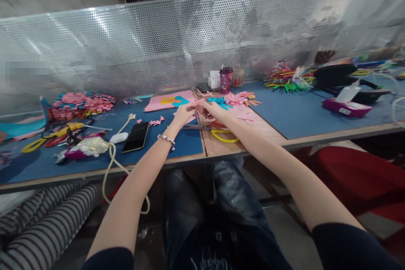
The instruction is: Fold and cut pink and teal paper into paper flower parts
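Observation:
Close together over the table's middle, my left hand point(185, 114) and my right hand point(215, 111) both have their fingers closed on a small pink paper piece point(199, 108). Its exact shape is partly covered by my fingers. Just beneath lie scissors with yellow handles point(225, 136), their blades pointing left. Blue fringed paper point(218, 101) and pink paper flowers point(238, 98) rest beyond my right hand. Behind my left hand is a stack of pink sheets point(155, 102) with orange and blue pieces on top.
A phone point(136, 137), a white earbud case point(119, 137) and a cable point(114, 156) lie at left, near a pink flower pile point(84, 103). A purple cup point(225, 80) stands at the back. Rightward are colourful stems point(284, 78) and a magenta box point(346, 107). Someone's striped legs point(53, 215) show at left.

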`<state>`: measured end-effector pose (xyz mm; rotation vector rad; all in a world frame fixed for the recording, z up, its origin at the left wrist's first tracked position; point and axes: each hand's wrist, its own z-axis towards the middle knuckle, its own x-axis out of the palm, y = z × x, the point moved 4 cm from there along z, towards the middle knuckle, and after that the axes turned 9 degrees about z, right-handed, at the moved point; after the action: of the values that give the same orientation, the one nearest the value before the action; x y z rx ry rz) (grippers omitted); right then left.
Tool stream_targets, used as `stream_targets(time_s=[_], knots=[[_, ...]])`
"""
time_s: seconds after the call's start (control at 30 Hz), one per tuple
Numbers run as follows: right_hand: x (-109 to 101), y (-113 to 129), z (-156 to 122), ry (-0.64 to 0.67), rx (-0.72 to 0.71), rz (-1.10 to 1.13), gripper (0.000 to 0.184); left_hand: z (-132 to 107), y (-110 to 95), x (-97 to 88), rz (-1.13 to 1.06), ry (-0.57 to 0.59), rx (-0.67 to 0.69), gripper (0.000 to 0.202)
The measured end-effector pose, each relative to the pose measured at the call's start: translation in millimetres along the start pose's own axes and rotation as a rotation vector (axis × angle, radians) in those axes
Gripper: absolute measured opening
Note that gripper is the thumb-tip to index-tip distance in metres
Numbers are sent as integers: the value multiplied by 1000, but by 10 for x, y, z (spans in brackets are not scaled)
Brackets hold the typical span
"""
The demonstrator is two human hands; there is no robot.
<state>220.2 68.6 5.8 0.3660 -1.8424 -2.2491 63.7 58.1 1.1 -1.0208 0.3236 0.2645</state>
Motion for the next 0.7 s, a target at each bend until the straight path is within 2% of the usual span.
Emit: stream_targets(time_s=[0.13, 0.27, 0.5, 0.7], knots=[[0, 1, -9, 14, -1, 79, 34, -13, -22, 20, -119, 18, -10, 32], [3, 22, -25, 8, -8, 53, 19, -5, 15, 3, -238, -58, -100, 48], [34, 119, -85, 3, -67, -92, 20, -32, -29, 19, -322, -44, -214, 49], [50, 103, -62, 32, -109, -111, 23, -48, -69, 24, -354, -20, -257, 43]])
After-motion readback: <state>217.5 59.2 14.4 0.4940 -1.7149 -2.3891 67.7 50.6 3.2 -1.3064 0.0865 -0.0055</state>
